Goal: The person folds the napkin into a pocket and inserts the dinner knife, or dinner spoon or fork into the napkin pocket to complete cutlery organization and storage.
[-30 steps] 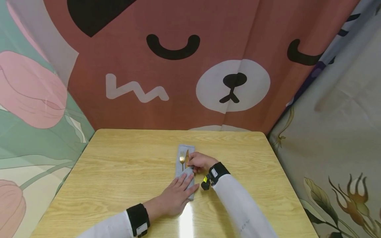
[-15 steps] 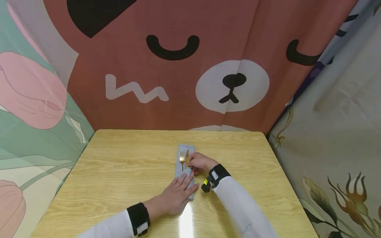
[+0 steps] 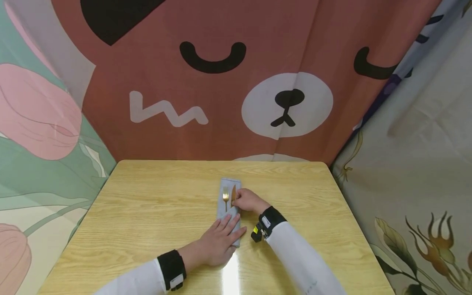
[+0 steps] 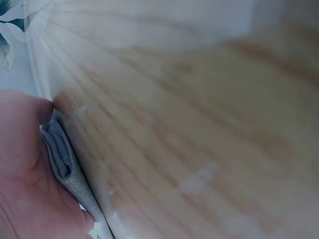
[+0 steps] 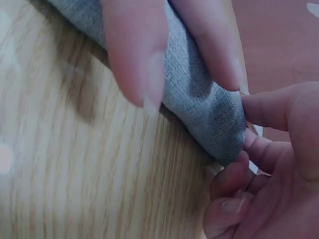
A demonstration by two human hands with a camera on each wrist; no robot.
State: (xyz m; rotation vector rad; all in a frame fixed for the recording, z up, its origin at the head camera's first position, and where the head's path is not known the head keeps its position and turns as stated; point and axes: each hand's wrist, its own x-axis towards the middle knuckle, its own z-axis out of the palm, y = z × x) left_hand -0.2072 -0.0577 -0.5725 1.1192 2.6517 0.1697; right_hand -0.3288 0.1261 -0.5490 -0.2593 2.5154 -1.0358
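A grey-blue cloth napkin, folded into a narrow strip, lies lengthwise at mid-table with its near part folded up. A gold fork and, to its right, a gold knife lie on it, their lower ends tucked under the fold. My left hand presses the folded part with outstretched fingers; the left wrist view shows the napkin's layered edge under the palm. At the napkin's right edge, my right hand pinches the knife with its fingertips. In the right wrist view, the napkin's corner partly hides those fingertips.
The wooden table reaches back to a brown curtain with a bear face. Patterned curtains hang along the left and right sides. Black straps with small cameras circle both wrists.
The knife has shifted slightly up and to the right, and the right hand's lower fingers have drawn away from the fold. The left hand stays put.
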